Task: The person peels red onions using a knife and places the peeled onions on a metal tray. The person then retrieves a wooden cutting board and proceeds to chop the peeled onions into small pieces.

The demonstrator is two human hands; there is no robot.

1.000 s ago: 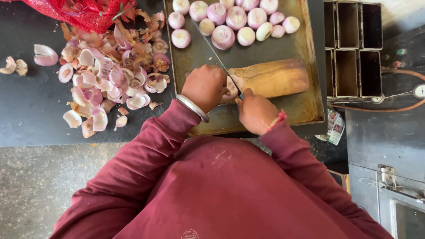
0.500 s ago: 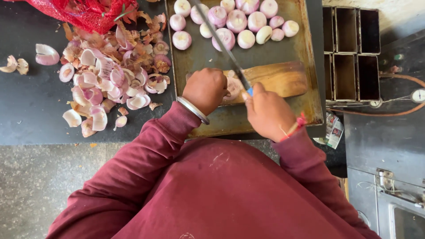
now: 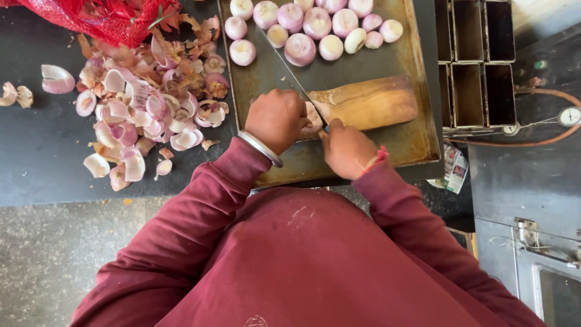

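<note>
My left hand [image 3: 277, 118] presses a peeled pale-purple onion [image 3: 314, 117] against the left end of a wooden cutting board [image 3: 372, 102]. A steel bangle sits on that wrist. My right hand [image 3: 347, 148] grips a knife [image 3: 290, 72] whose long thin blade runs up and left across the onion, close to my left fingers. The board lies on a worn metal tray [image 3: 417, 142]. Several peeled onions [image 3: 301, 48] are grouped at the tray's far end.
A heap of onion skins and cut ends [image 3: 145, 103] lies on the dark counter left of the tray, below a red mesh sack [image 3: 103, 18]. Empty metal loaf tins [image 3: 478, 60] stand to the right, with a gauge [image 3: 569, 115] and an orange hose beyond.
My right hand lifted the knife and swung a little to the right, then came back down; the blade now rests across the onion. My left hand stayed in place.
</note>
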